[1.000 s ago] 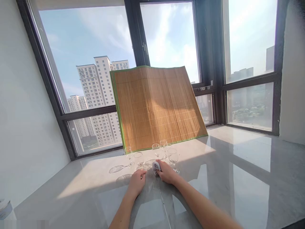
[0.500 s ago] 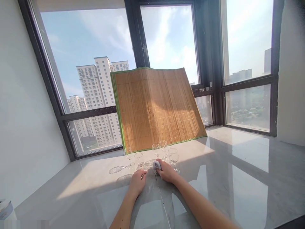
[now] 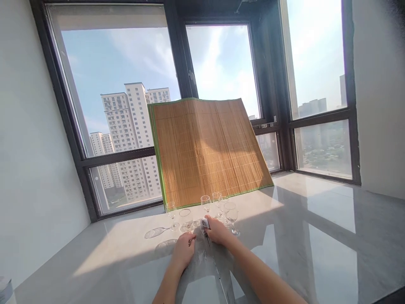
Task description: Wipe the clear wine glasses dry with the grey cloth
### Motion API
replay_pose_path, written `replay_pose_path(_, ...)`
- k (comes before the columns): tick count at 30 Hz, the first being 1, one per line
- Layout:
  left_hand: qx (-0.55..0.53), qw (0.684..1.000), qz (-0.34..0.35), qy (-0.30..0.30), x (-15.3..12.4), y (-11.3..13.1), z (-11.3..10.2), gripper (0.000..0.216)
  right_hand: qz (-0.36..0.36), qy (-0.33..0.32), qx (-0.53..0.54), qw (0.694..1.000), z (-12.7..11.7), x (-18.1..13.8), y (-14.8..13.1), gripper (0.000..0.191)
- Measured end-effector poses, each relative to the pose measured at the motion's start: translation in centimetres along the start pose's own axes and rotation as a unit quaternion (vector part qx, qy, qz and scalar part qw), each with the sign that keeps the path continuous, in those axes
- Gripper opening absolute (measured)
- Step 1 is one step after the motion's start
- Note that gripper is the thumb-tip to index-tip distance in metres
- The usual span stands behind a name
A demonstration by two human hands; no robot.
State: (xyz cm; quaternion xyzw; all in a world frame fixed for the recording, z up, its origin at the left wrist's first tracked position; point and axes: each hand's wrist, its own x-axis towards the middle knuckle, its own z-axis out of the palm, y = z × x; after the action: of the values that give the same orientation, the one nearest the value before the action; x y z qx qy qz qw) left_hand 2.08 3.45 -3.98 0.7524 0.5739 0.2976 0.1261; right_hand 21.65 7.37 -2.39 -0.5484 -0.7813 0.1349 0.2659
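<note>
My right hand [image 3: 218, 231] is closed around a bunched white cloth [image 3: 204, 224]. Just left of it, my left hand [image 3: 184, 249] has its fingers curled in a pinch; what they hold, possibly clear glass, I cannot make out. A stemless-looking clear glass [image 3: 186, 216] stands right behind my left hand, and a stemmed glass [image 3: 171, 210] is to its left. Beyond and beside my right hand several stemmed glasses stand close together, among them one nearest the wrist [image 3: 231, 212] and one farther left [image 3: 205, 202]. Their bases are partly hidden by my hand.
A bamboo mat [image 3: 209, 147] with green edging leans on the dark window frame [image 3: 186, 63] behind the glasses. All this stands on a glossy grey stone ledge [image 3: 110, 261] with a dark seam. A pale cylindrical object [image 3: 5, 290] is cut off at the lower left.
The view has tilted up slightly, so the scene sits lower. My right hand with the cloth has shifted a little left and turned; my left hand stays pinched in nearly the same place.
</note>
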Motion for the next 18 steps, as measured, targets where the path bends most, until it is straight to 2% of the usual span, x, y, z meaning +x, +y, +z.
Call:
replay_pose_path(5,0.024,1.0,0.006,0.006,-0.1,0.5,-0.2,0.032,0.002,0.01,-0.019,1.0,0.2,-1.3,-0.5,0.032)
replay_pose_path(14,0.032,0.995,-0.069,0.068,-0.3,1.3,-1.0,0.028,-0.045,-0.017,0.059,0.997,-1.6,-4.3,0.5,0.072)
replay_pose_path(16,0.033,0.991,-0.094,0.089,-0.3,1.5,-1.3,0.029,-0.036,-0.009,0.076,0.996,-2.2,-4.5,0.2,0.071)
replay_pose_path(18,0.029,0.986,-0.12,0.11,-0.3,1.6,-1.4,0.026,-0.007,0.007,0.094,0.996,-2.6,-4.5,-0.4,0.058)
